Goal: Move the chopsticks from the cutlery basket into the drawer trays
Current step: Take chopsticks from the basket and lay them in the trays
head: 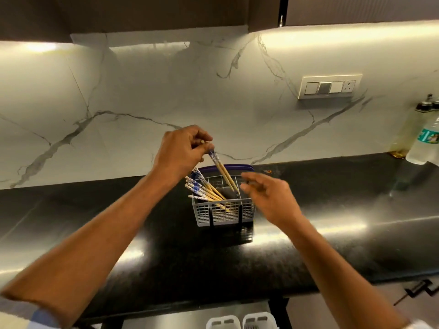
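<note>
Glossy black desk (332,245) carries a grey lattice cutlery basket (223,213); the left hand (183,150) pinches slender wooden chopsticks (223,170), the right hand (268,193) hovers loosely uncurled.

1. countertop (308,252): glossy black stone, faintly speckled.
2. backsplash (142,103): smooth white marble look, grey veins.
3. cutlery basket (223,214): matt grey plastic grid.
4. chopsticks (206,189): pale wood, blue-white patterned tops.
5. bottle (425,143): clear plastic.

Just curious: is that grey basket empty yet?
Not empty. Several chopsticks lean inside the basket; the left hand holds a pair.
</note>
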`<state>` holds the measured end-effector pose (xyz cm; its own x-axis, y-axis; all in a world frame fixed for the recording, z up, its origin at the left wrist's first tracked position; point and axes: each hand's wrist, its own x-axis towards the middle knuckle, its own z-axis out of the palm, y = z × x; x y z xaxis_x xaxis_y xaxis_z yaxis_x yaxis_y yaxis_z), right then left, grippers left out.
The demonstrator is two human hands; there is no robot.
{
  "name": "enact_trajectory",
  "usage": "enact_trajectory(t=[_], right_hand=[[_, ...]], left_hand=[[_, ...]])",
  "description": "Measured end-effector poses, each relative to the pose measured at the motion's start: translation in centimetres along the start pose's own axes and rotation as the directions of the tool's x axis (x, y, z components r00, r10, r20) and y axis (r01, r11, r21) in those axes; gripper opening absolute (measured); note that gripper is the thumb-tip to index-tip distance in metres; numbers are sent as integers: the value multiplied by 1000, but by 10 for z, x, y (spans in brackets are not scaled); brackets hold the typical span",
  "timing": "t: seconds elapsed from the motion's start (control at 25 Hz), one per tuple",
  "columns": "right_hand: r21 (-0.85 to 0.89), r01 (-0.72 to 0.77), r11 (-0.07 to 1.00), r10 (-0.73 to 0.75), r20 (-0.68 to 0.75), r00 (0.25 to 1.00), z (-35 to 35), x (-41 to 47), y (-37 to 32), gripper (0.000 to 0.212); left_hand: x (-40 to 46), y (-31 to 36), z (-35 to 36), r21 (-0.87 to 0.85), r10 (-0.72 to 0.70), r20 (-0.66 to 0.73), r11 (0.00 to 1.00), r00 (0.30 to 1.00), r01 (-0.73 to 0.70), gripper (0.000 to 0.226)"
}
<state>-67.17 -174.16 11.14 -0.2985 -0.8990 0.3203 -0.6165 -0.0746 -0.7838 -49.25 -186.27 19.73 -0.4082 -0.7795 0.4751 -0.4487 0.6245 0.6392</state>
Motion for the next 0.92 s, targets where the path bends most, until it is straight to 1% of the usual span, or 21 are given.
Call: enact_trajectory(t=[0.08,0.2,0.28,0.4,0.52,0.64,0.72,0.8,0.92], right_hand=[[16,46,999,-46,-23,999,-13,21,-22,40],[-70,77,995,-77,6,997,-23,41,-45,35],[-45,91,995,-90,25,996,-25,44,-54,28],[6,127,992,-127,6,992,-26,39,-60,20],[99,149,984,-149,-5,989,-31,35,-69,15],[263,119,957,-134,38,990,-36,33,-80,14],[352,98,931,-128,65,990,-38,32,-87,15],[392,87,916,-134,93,987,-41,30,-92,17],[451,72,890,-145,130,981,-45,27,-95,19]], left_hand=[[2,22,-10,-41,49,62,998,997,-46,16],[8,42,-20,-89,102,102,992,990,-93,13],[14,50,-28,-122,121,101,987,988,-108,13],[21,61,-38,-180,143,107,976,984,-122,15],[22,70,-41,-236,167,110,962,980,-138,23],[23,76,-38,-317,176,116,939,977,-132,35],[23,79,-37,-373,184,111,918,977,-131,39],[22,83,-36,-424,194,100,896,976,-135,41],[20,85,-37,-438,224,73,883,972,-170,39]])
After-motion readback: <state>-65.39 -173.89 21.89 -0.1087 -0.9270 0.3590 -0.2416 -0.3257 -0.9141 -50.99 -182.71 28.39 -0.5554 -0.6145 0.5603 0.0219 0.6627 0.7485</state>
